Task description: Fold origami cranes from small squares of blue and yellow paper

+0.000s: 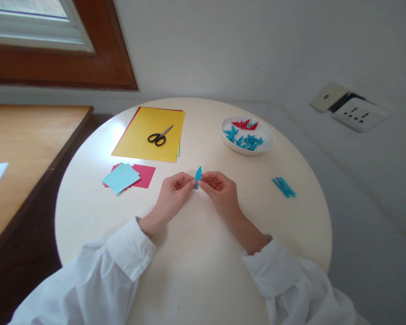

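Between my two hands, over the middle of the table, is a small folded piece of blue paper with a pointed top. My left hand pinches its left side between thumb and fingers. From the right, my right hand pinches the same paper, its thumb close to the left thumb. The lower part of the paper is mostly hidden by the thumbs. Beyond my right hand, a white dish holds several small folded blue paper figures and a few red ones.
Black-handled scissors lie on yellow paper sheets at the back left. Nearer are light blue squares over pink paper. Blue paper strips rest at right. The round white table stands by a wall and a wooden table.
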`<action>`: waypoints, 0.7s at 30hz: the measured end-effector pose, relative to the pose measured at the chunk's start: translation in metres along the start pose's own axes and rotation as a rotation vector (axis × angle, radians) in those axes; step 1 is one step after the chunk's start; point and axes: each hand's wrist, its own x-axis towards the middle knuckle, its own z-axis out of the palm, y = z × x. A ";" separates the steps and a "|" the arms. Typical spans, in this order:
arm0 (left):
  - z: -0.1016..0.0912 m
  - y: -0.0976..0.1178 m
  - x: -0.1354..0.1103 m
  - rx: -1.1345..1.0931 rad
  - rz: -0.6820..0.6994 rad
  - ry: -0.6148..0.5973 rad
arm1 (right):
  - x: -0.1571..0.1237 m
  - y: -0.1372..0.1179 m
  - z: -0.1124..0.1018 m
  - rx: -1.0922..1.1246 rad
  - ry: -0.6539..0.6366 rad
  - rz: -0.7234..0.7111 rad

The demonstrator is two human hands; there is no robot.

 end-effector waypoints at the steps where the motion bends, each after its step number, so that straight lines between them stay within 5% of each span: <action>1: 0.000 0.000 0.000 0.008 -0.003 -0.011 | 0.000 0.000 0.000 -0.031 -0.001 -0.016; 21: 0.000 -0.003 0.002 0.065 0.176 0.058 | 0.001 0.004 -0.001 -0.064 -0.057 -0.033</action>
